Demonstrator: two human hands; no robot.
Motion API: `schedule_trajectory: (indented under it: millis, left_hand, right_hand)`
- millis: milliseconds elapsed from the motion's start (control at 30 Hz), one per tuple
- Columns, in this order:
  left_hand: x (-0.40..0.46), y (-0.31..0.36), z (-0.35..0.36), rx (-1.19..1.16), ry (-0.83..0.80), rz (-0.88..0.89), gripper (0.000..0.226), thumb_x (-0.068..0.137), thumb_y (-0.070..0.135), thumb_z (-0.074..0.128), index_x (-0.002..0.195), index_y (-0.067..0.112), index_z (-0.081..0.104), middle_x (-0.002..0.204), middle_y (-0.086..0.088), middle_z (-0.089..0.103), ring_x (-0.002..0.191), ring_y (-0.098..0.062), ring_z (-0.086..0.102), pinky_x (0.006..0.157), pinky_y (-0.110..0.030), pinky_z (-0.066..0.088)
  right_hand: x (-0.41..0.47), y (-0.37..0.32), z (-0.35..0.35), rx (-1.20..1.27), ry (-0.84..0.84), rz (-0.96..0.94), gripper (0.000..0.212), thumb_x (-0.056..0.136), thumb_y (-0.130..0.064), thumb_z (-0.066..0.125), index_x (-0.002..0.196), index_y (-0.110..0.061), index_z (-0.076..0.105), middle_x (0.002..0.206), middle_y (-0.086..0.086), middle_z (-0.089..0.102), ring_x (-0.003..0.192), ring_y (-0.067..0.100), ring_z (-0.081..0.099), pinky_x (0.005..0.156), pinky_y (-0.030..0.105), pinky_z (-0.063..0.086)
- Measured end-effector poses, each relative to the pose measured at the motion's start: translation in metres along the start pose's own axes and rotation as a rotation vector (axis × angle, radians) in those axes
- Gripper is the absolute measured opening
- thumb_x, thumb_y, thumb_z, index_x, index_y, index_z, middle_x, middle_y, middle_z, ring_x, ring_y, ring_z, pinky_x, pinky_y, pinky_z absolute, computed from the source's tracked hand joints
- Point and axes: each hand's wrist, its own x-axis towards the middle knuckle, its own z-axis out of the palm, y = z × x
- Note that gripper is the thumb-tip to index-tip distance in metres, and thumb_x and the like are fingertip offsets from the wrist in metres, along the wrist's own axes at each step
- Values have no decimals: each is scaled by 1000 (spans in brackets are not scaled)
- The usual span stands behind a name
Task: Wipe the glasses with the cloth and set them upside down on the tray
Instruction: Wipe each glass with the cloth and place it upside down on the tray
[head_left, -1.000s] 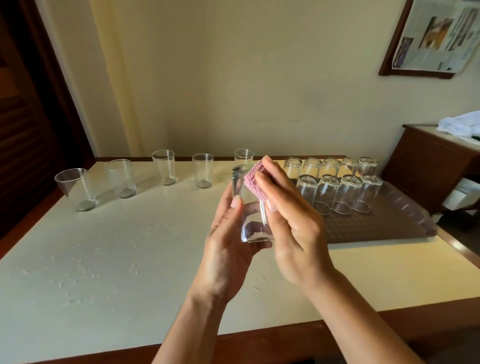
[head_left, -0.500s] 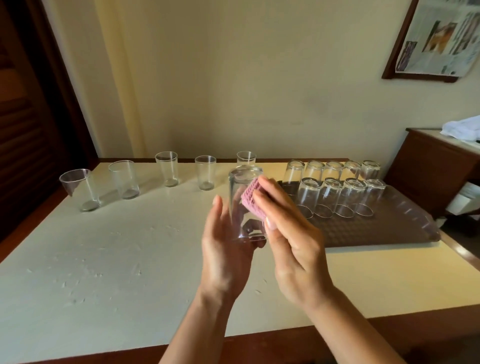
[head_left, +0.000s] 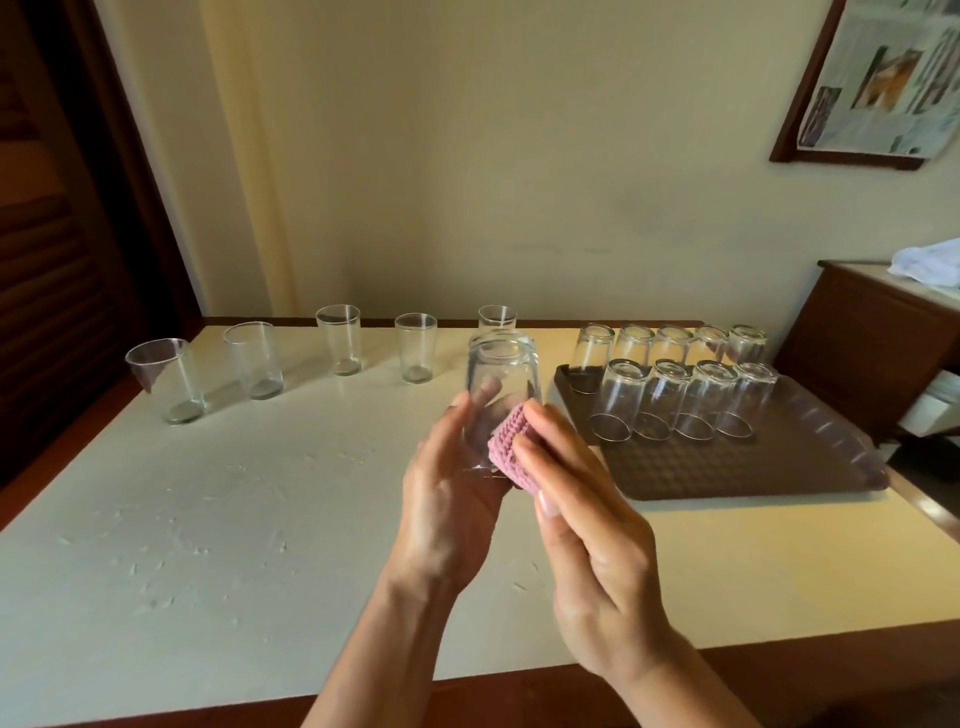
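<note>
My left hand holds a clear glass upside down above the table, fingers wrapped round its lower part. My right hand pinches a folded pink cloth and presses it against the glass's right side near the rim. A brown tray lies to the right with several glasses standing upside down in two rows at its back. Several upright glasses stand in a line along the far left of the table.
The cream table has a wooden edge and flecks on its left half. A brown cabinet with a white cloth on top stands at the right. A dark louvred door is at the left.
The cloth has slid down the glass from its top toward the rim. Both hands and the glass have dropped slightly in view.
</note>
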Motion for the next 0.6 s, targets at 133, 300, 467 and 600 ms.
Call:
schedule_trajectory:
  millis: [133, 300, 467, 600]
  left_hand:
    - [-9, -12, 3, 81, -128, 19, 68, 92, 37, 69, 152, 12, 47, 125, -12, 70, 100, -21, 68, 84, -35, 55]
    - [-5, -9, 4, 111, -107, 27, 48, 106, 35, 47, 149, 14, 49, 120, -10, 72, 95, -19, 70, 81, -36, 56]
    - [-8, -7, 2, 105, -94, 114, 40, 92, 37, 71, 124, 13, 69, 116, -11, 70, 101, -23, 64, 91, -39, 50]
    - [-13, -14, 9, 128, -157, 110, 56, 92, 36, 66, 145, 21, 59, 137, -19, 66, 110, -28, 65, 93, -39, 53]
  right_hand:
    - [29, 7, -8, -23, 33, -13, 39, 99, 9, 45, 137, 8, 52, 152, 21, 47, 144, 38, 44, 113, 61, 41]
    - [20, 11, -8, 21, 57, 25, 41, 100, 9, 44, 140, 5, 49, 155, 19, 45, 145, 40, 43, 112, 63, 41]
    - [4, 7, -5, -5, 63, 7, 39, 100, 4, 43, 138, 10, 50, 153, 22, 46, 144, 39, 44, 113, 59, 43]
    - [32, 10, -8, -20, 87, -12, 42, 97, 10, 43, 139, 10, 49, 153, 23, 45, 145, 39, 43, 114, 60, 40]
